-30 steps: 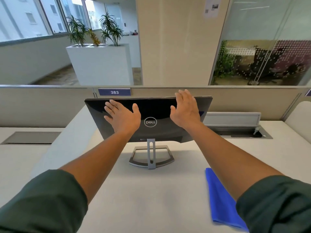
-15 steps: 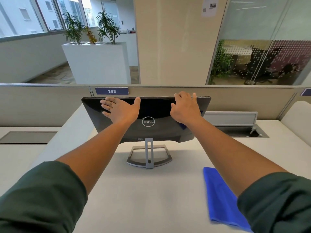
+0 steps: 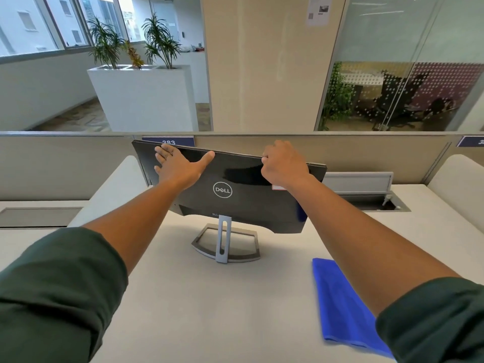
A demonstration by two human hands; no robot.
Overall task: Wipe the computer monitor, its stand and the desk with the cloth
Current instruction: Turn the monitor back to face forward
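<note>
We count one monitor, its black back with the round logo turned towards us, and two hands on its upper edge. Our left hand lies flat on the back panel near the top left corner, fingers straight and slightly spread, the thumb stretched out along the top edge. Our right hand grips the top edge further right, fingers curled over it and hidden behind the panel (how far they reach down the screen side we cannot tell). The monitor sits askew, its top edge sloping down from the left fingers towards the right ones. Below and between the two hands stands the one stand, a grey upright on an open frame base, resting on the pale desk. One blue cloth lies flat on the desk, well below the right fingers and beside the right forearm, touched by neither hand.
</note>
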